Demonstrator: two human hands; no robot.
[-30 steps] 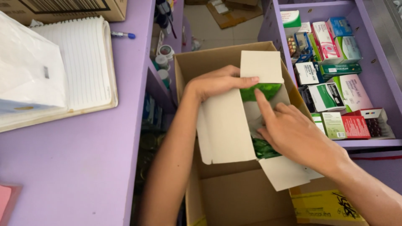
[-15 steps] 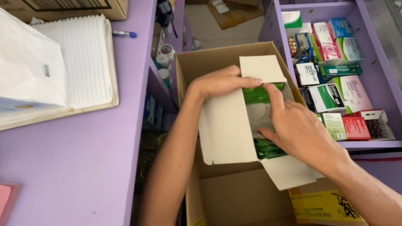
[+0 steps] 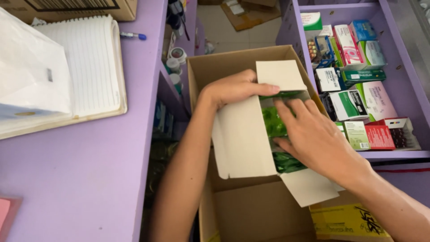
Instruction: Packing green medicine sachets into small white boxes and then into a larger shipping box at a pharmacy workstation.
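A white carton [image 3: 244,139] with its flaps folded out rests inside a large brown cardboard box [image 3: 215,67]. Green packets [image 3: 273,122] fill the carton. My left hand [image 3: 235,88] holds the carton's left flap at its top edge, thumb reaching toward the far flap. My right hand [image 3: 313,134] lies flat on the green packets, fingers spread and pressing into them. Whether those fingers grip a packet is hidden under the hand.
A purple counter [image 3: 89,170] on the left carries an open lined notebook [image 3: 92,67], a pen [image 3: 133,35] and white paper. On the right, a purple drawer [image 3: 403,85] is packed with small medicine boxes. A yellow flat carton [image 3: 345,222] lies at the lower right.
My right hand has slid up and flattened over the green packets. The carton's far flap has opened further back. My left hand stays on the left flap.
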